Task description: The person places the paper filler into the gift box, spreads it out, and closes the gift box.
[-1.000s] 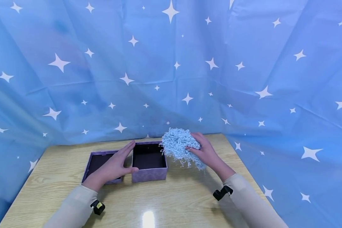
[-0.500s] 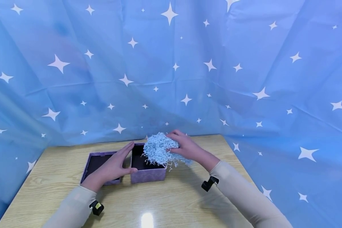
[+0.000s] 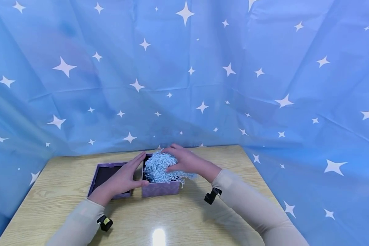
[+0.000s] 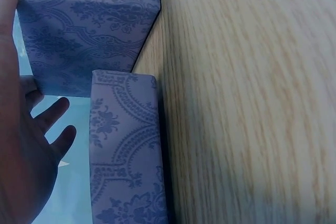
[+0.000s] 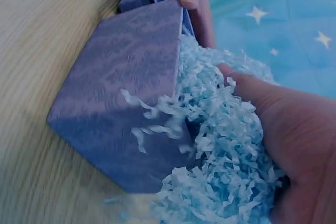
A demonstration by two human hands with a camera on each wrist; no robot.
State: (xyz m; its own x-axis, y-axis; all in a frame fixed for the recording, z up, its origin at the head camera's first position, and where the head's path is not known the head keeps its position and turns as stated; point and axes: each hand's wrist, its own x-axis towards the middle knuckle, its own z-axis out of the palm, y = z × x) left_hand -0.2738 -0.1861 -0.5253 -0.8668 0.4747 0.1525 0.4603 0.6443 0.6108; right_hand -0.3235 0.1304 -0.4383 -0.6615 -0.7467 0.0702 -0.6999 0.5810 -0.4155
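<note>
Fingers (image 3: 176,147) of the right hand (image 3: 186,161) clamped round crinkled pale-blue paper shred (image 3: 156,167), bunched in the mouth of a purple damask-patterned box (image 3: 160,190).
The left hand (image 3: 124,176), splayed and straight, spans the box's left side; a shallow matching lid (image 3: 106,176) lies hollow side up beside it on the wood-grained surface (image 3: 64,188).

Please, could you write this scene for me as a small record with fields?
Left hand: against left side of purple box
Right hand: grips light-blue shredded paper
Paper position: at the box's open top, some strands over the rim
Left of box: shallow purple piece, dark inside
Surface: wooden table
Background: blue cloth, white stars
</note>
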